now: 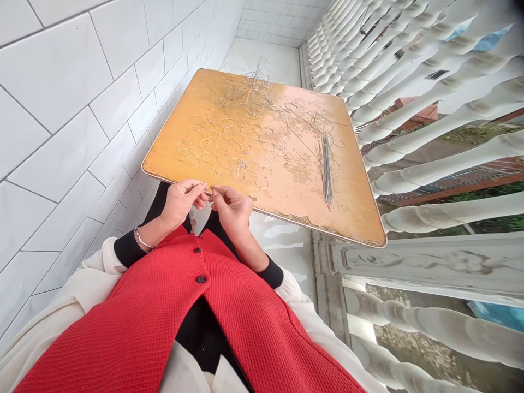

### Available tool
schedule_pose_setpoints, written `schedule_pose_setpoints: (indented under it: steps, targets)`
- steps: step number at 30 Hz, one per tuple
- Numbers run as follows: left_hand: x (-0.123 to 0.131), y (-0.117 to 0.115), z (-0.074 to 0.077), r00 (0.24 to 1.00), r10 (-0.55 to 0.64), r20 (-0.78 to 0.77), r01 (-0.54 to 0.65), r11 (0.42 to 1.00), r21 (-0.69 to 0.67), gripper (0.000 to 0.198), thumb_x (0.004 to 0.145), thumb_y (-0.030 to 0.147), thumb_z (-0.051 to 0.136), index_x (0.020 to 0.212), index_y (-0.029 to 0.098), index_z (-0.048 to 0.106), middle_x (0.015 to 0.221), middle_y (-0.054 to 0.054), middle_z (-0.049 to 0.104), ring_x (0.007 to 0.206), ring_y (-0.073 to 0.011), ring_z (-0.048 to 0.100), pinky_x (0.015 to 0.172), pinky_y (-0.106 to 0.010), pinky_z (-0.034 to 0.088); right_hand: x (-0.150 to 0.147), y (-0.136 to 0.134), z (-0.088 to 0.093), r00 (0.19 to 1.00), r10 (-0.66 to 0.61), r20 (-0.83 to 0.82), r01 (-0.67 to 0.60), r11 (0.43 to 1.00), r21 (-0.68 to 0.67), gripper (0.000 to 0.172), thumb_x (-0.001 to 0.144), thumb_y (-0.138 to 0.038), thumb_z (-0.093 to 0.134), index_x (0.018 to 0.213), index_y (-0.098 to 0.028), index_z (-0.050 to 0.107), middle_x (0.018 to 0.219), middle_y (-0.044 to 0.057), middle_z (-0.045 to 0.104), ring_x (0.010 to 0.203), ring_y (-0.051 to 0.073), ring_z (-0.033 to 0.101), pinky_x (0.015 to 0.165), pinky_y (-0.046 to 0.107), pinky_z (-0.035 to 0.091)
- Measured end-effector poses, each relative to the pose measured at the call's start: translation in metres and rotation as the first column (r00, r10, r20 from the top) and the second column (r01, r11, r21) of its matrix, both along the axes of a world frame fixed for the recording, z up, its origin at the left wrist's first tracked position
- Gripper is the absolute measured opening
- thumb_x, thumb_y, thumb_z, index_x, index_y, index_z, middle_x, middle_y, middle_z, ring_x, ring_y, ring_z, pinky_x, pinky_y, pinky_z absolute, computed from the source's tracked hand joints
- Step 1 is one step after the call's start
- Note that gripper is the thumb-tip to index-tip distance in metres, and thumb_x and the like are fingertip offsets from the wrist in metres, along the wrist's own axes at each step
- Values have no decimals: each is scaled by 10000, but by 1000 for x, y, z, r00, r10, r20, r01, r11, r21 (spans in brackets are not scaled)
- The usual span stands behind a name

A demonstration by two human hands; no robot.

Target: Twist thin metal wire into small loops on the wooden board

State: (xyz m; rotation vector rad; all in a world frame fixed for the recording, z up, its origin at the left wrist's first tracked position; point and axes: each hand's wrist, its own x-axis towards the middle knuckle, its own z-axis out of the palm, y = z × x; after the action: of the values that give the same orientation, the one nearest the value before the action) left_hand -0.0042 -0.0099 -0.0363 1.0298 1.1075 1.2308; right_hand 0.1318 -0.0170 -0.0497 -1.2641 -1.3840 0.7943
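Observation:
My left hand (183,200) and my right hand (232,208) meet just below the near edge of a worn orange board (286,169). Both pinch a thin piece of wire (210,192) between their fingertips; it is too fine to see in full. A silver bangle sits on my left wrist. Several wire rings (221,144) lie spread over the board's left and middle. A bundle of straight wire rods (326,166) lies toward the right. A tangle of loose wire (254,90) sits at the far edge.
A white tiled wall (73,109) runs along the left. A white balustrade (429,109) with turned posts closes the right side, a carved rail (409,262) below it. White floor shows beyond the board. I wear a red waistcoat (172,316) over black sleeves.

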Motion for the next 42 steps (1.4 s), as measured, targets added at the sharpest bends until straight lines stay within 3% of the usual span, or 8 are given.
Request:
schedule_pose_setpoints:
  steps: [8,11,16,23,32,39,42]
  targets:
    - [0,0,1,1000,-17,-14,17,999,-31,236,783,377,708,759,143,690,701,-20,709,537,-78,630,508,-181,490,4,8,-3,995,-24,-99,20,999,-34,234,825,-377,642,900,-185,753,684,13,712,535,123,610,582,288,525]
    - [-2,-1,-2,997,-29,-68,29,1000,-4,254,765,389,719,699,146,686,652,-14,680,514,-79,607,481,-183,465,6,10,-4,992,-43,-119,39,999,-38,228,814,-370,647,881,-179,753,638,-2,678,529,115,586,569,277,502]
    - [-4,-1,-5,976,-59,-211,69,997,40,217,783,342,677,674,155,684,577,6,627,478,-79,572,478,-193,452,5,10,-2,984,-18,-175,8,998,-60,200,800,-358,666,847,-180,743,607,-22,645,500,92,542,544,260,481]
    - [-7,-3,3,930,-137,-340,150,989,13,210,787,283,629,628,146,634,576,10,601,462,-70,552,479,-186,431,7,12,-3,933,60,-355,-108,987,-118,183,757,-349,724,823,-180,747,615,-28,650,473,62,486,494,226,430]
    - [-10,-5,7,921,-219,-322,229,973,-8,228,827,303,623,670,138,623,614,7,620,487,-62,567,488,-170,435,9,11,-3,929,89,-358,-163,969,-184,252,706,-413,771,803,-182,747,591,-29,638,506,71,506,483,213,416]
    - [-9,-2,4,958,-219,-184,216,976,-40,165,900,258,552,873,135,658,613,15,626,485,-72,595,496,-170,471,7,7,-4,926,103,-363,-179,967,-184,303,713,-453,772,824,-174,730,621,-28,663,478,63,518,501,219,441]
    - [-10,-1,2,947,-173,-270,171,985,-31,159,901,248,552,882,135,662,593,20,616,454,-72,571,477,-177,451,8,3,-2,939,119,-323,-189,962,-195,333,743,-487,743,851,-172,723,627,-22,663,494,77,553,526,230,469]
